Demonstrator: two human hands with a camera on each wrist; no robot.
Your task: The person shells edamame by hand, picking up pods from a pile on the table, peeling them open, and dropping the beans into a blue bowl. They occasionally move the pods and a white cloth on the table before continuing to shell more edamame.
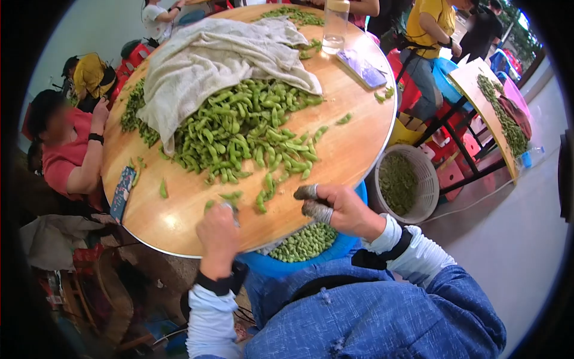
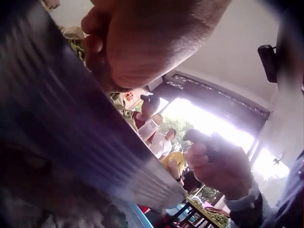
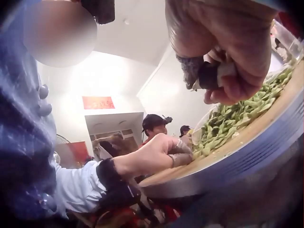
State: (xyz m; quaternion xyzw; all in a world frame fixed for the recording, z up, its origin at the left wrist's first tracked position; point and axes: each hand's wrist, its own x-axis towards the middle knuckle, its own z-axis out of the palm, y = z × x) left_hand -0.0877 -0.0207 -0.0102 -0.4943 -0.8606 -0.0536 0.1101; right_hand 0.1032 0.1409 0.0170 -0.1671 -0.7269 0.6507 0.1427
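Note:
A heap of green edamame pods [image 1: 230,122] lies on the round wooden table [image 1: 161,209], partly under a pale cloth [image 1: 203,66]. My left hand [image 1: 218,233] is low at the near edge of the table, its fingers curled about an edamame pod [image 1: 209,205] that peeks out beside the knuckles. Silvery wraps cover its thumb and index finger in the right wrist view. Over the table's rim, my right hand [image 1: 350,210] holds its thumb and forefinger apart, both in dark, worn wraps, with nothing between them. Below it, shelled beans [image 1: 305,242] fill a blue basin [image 1: 344,242].
A white basket [image 1: 427,179] of greens stands on the floor at right. On the table are a phone [image 1: 362,69], a clear jar [image 1: 335,27] and a dark patterned case [image 1: 122,194]. A person in red [image 1: 75,149] sits at left; a side table [image 1: 499,137] holds more pods.

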